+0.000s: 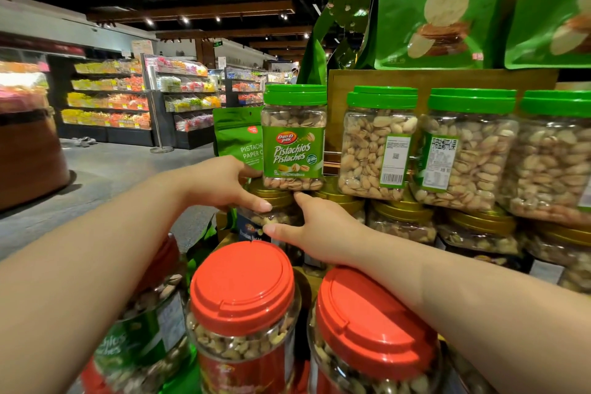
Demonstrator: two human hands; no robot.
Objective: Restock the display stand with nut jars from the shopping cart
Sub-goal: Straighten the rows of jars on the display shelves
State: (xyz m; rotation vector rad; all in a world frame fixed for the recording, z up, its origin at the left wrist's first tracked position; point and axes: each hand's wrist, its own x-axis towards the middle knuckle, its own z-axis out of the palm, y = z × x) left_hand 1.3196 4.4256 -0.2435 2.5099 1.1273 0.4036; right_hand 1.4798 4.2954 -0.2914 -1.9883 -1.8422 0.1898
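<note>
Nearest, two clear plastic jars with ribbed red screw lids (243, 285) are standing side by side, packed with pale nuts, and a green-labelled pistachio jar (144, 339) is lying tilted just to their left; whether they are sitting in the cart cannot be told. Beyond them both bare forearms are reaching toward the display stand (441, 83). The left hand (220, 184) is gripping the lower left edge of a square-shouldered pistachio jar (293, 137) with a green lid and a glossy green "Pistachios" label, while its thumb is lying against a gold-lidded jar (275, 211) underneath. The right hand (315, 233) is spreading wide, forefinger touching the pistachio jar's base and thumb pressing the gold-lidded jar's side. To the right, three more green-lidded pistachio jars (377, 144) are standing in a row atop further gold-lidded jars, backed by a wooden panel. Above, big green foil snack bags (441, 6) are hanging. Farther off, candy shelves (108, 96) are lining a grey floor.
</note>
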